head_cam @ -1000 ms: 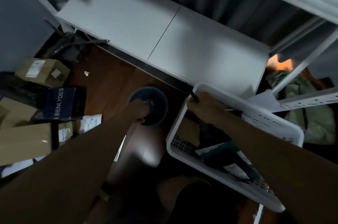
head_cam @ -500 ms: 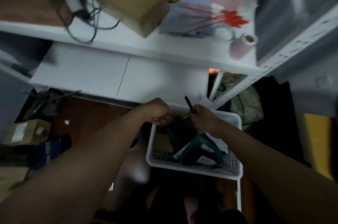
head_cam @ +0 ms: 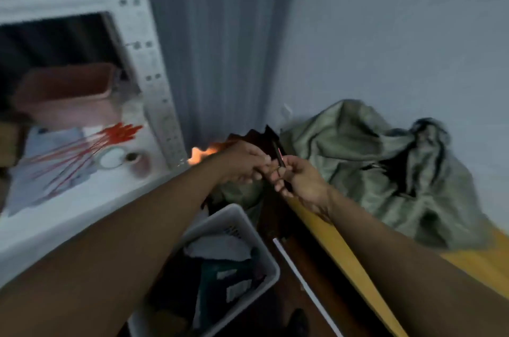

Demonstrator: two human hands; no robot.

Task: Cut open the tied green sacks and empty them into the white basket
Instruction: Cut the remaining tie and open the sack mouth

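Note:
My right hand (head_cam: 298, 181) grips a slim dark cutter (head_cam: 278, 156), its tip pointing up. My left hand (head_cam: 243, 162) meets it from the left, its fingertips pinching at the cutter's lower part. Both hands hover above the far corner of the white basket (head_cam: 220, 222), which holds dark and white packets. A large crumpled green sack (head_cam: 371, 171) lies to the right on a yellow surface (head_cam: 468, 262) against the wall. Another bit of green sack (head_cam: 239, 193) shows just below my hands, behind the basket.
A white shelf unit (head_cam: 154, 89) stands at the left, with a pink box (head_cam: 68, 94), red ties (head_cam: 91, 144) and tape rolls (head_cam: 113, 157) on its board. A grey curtain (head_cam: 217, 47) hangs behind. A white strip (head_cam: 305, 287) lies on the dark floor.
The view swung up and to the right, from the floor and basket to the wall and the big green sack. My left hand left the blue bowl and came to the cutter in my right hand.

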